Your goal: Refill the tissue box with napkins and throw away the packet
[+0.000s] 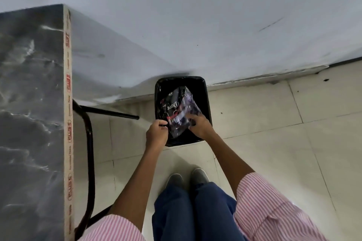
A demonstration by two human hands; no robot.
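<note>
A black bin (205,92) lined with a black bag stands on the floor against the wall. Over its mouth hangs a crumpled clear plastic packet (179,109) with printed lettering, partly inside the bin. My right hand (198,126) pinches the packet's near right side. At the bin's near left edge, my left hand (156,133) has its fingers closed on the black liner's rim. The tissue box is out of view.
A dark marble-patterned table top (31,103) with a taped edge fills the left side, its black metal frame (89,143) beneath. A grey wall (195,15) rises behind the bin. Pale floor tiles (293,143) spread right. My shoes (188,179) stand just before the bin.
</note>
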